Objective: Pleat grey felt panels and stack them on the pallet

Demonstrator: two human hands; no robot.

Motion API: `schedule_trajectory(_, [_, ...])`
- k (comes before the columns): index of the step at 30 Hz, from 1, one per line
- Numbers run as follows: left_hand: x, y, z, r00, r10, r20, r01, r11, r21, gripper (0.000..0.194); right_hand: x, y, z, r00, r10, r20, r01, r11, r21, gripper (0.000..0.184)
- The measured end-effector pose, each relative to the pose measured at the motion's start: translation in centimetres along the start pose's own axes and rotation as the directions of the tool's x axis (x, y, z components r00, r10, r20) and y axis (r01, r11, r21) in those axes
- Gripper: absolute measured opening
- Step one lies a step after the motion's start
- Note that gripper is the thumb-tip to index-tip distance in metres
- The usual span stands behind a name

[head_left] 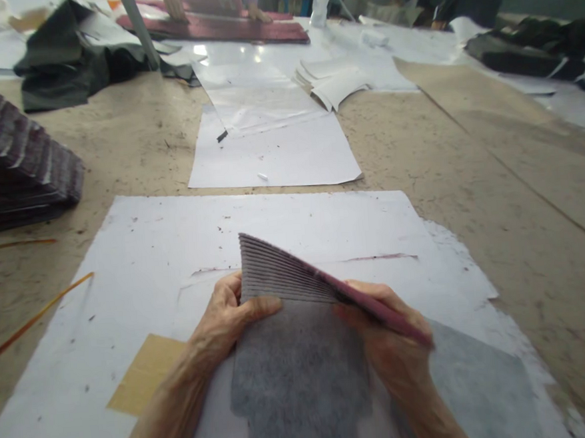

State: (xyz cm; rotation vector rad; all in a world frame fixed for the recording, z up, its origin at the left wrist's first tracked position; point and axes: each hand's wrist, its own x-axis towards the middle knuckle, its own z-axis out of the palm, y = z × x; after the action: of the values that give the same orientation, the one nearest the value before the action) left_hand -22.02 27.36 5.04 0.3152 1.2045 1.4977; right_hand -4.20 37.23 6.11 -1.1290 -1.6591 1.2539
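Note:
Between both hands is a stack of cut grey fabric pieces [298, 372], its layered edges [270, 267] fanned out in steps and tilted toward me. My left hand [233, 313] grips the stack's left edge, thumb lying across the front and fingers behind. On the right side, my right hand [390, 332] clasps the stack where a maroon face [373, 303] shows along the slanting edge; some of its fingers are hidden behind the layers. The stack is held above a large white sheet [163, 235]. A grey piece [478, 373] lies under my right forearm.
A tan paper square [143, 376] lies by my left forearm. An orange strip [39, 320] and a dark layered stack [18, 158] are at the left. Ahead are white sheets [268, 150], curved pale pieces [333, 83] and dark material [71, 61]. Another person's hands [175, 6] rest on maroon material [219, 32].

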Motion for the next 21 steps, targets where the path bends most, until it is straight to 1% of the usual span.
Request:
schedule_trajectory(1, [0.0, -0.1, 0.0, 1.000, -0.009, -0.013, 0.009, 1.000, 0.015, 0.024, 0.5, -0.2, -0.1, 0.990, 0.134, 0.040, -0.135, 0.990, 0.033, 0.020])
schedule_trajectory(2, [0.0, -0.2, 0.1, 0.999, 0.004, -0.033, -0.002, 0.999, 0.045, 0.020, 0.9, -0.5, -0.2, 0.959, 0.261, 0.111, -0.271, 0.959, 0.085, 0.026])
schedule_trajectory(3, [0.1, -0.3, 0.2, 0.998, 0.037, -0.053, -0.032, 0.995, 0.094, 0.018, 1.3, -0.7, -0.3, 0.912, 0.359, 0.197, -0.390, 0.909, 0.145, 0.032])
schedule_trajectory(4, [0.1, -0.5, 0.3, 0.994, 0.086, -0.071, -0.075, 0.985, 0.154, 0.017, 1.6, -0.9, -0.4, 0.860, 0.422, 0.288, -0.484, 0.854, 0.192, 0.036])
schedule_trajectory(5, [0.2, -0.7, 0.3, 0.986, 0.144, -0.085, -0.122, 0.969, 0.216, 0.017, 1.8, -1.1, -0.5, 0.820, 0.450, 0.354, -0.538, 0.816, 0.209, 0.039])
schedule_trajectory(6, [0.2, -0.8, 0.3, 0.975, 0.201, -0.094, -0.169, 0.947, 0.271, 0.016, 1.7, -1.2, -0.5, 0.814, 0.451, 0.366, -0.539, 0.822, 0.185, 0.039])
schedule_trajectory(7, [0.2, -0.8, 0.4, 0.963, 0.250, -0.101, -0.208, 0.927, 0.312, 0.015, 1.5, -1.2, -0.5, 0.845, 0.429, 0.320, -0.489, 0.862, 0.134, 0.035])
schedule_trajectory(8, [0.2, -0.9, 0.4, 0.953, 0.282, -0.110, -0.233, 0.917, 0.325, 0.014, 1.1, -1.1, -0.3, 0.892, 0.380, 0.243, -0.406, 0.912, 0.064, 0.030])
schedule_trajectory(9, [0.1, -0.8, 0.3, 0.950, 0.290, -0.116, -0.243, 0.920, 0.306, 0.014, 0.6, -1.0, -0.1, 0.939, 0.306, 0.159, -0.309, 0.951, -0.003, 0.025])
schedule_trajectory(10, [0.1, -0.8, 0.3, 0.955, 0.273, -0.112, -0.236, 0.935, 0.267, 0.016, 0.1, -0.7, 0.1, 0.976, 0.202, 0.082, -0.199, 0.979, -0.047, 0.021])
schedule_trajectory(11, [0.1, -0.7, 0.2, 0.964, 0.244, -0.102, -0.218, 0.952, 0.216, 0.020, -0.3, -0.5, 0.4, 0.995, 0.091, 0.031, -0.089, 0.994, -0.063, 0.019])
schedule_trajectory(12, [0.1, -0.6, 0.2, 0.974, 0.212, -0.081, -0.197, 0.967, 0.164, 0.026, -0.6, -0.2, 0.6, 1.000, -0.009, -0.001, 0.009, 0.998, -0.057, 0.017])
schedule_trajectory(13, [0.1, -0.5, 0.2, 0.982, 0.181, -0.058, -0.173, 0.978, 0.121, 0.031, -0.7, 0.1, 0.8, 0.996, -0.083, -0.023, 0.081, 0.996, -0.048, 0.016])
schedule_trajectory(14, [0.1, -0.4, 0.2, 0.987, 0.156, -0.045, -0.151, 0.984, 0.095, 0.034, -0.7, 0.3, 0.9, 0.992, -0.124, -0.038, 0.122, 0.991, -0.054, 0.014])
schedule_trajectory(15, [0.1, -0.3, 0.2, 0.989, 0.139, -0.045, -0.135, 0.987, 0.088, 0.035, -0.4, 0.3, 1.0, 0.992, -0.113, -0.047, 0.111, 0.992, -0.060, 0.012])
schedule_trajectory(16, [0.2, -0.3, 0.2, 0.990, 0.130, -0.059, -0.124, 0.988, 0.090, 0.033, 0.0, 0.3, 0.9, 0.999, -0.035, -0.031, 0.034, 0.998, -0.052, 0.016])
schedule_trajectory(17, [0.3, -0.4, 0.3, 0.989, 0.128, -0.076, -0.120, 0.987, 0.103, 0.029, 0.4, 0.1, 0.7, 0.995, 0.098, 0.016, -0.098, 0.995, -0.015, 0.023])
schedule_trajectory(18, [0.3, -0.5, 0.3, 0.986, 0.139, -0.089, -0.126, 0.983, 0.132, 0.025, 0.9, -0.2, 0.4, 0.967, 0.240, 0.092, -0.245, 0.968, 0.049, 0.031])
schedule_trajectory(19, [0.4, -0.5, 0.3, 0.981, 0.163, -0.101, -0.144, 0.974, 0.174, 0.023, 1.4, -0.5, 0.2, 0.913, 0.359, 0.196, -0.385, 0.915, 0.117, 0.039])
schedule_trajectory(20, [0.4, -0.6, 0.3, 0.974, 0.199, -0.109, -0.172, 0.960, 0.219, 0.020, 1.7, -0.9, 0.0, 0.851, 0.435, 0.293, -0.494, 0.852, 0.172, 0.043])
schedule_trajectory(21, [0.4, -0.7, 0.3, 0.964, 0.238, -0.117, -0.201, 0.943, 0.265, 0.017, 1.9, -1.2, -0.1, 0.803, 0.476, 0.358, -0.564, 0.802, 0.198, 0.046])
